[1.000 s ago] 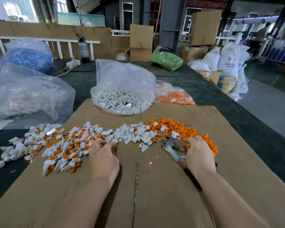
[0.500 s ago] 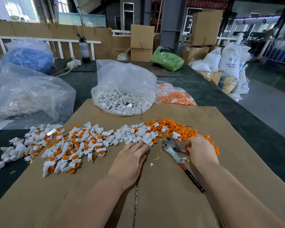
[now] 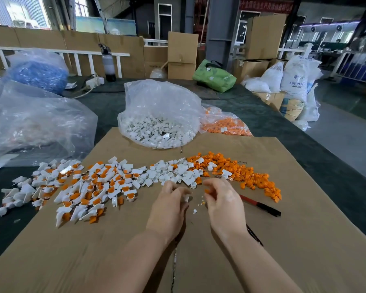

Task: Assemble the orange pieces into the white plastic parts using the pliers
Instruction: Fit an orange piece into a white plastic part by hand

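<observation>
A flat brown cardboard sheet [image 3: 262, 240] covers the near part of a dark green-grey table surface [image 3: 273, 115]. A crumpled clear plastic bag [image 3: 40, 121] lies at the left of the table. Behind it sits a clear bag of blue material [image 3: 38, 70]. A green fabric bag [image 3: 215, 76] rests at the far table edge. Stacked brown cardboard boxes [image 3: 181, 55] stand behind it. White printed sacks [image 3: 298, 81] stand on the floor at the right.

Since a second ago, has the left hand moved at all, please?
Yes. The left hand has moved right, away from the assembled pieces, to the cardboard's centre seam, where it holds a white part.
</observation>
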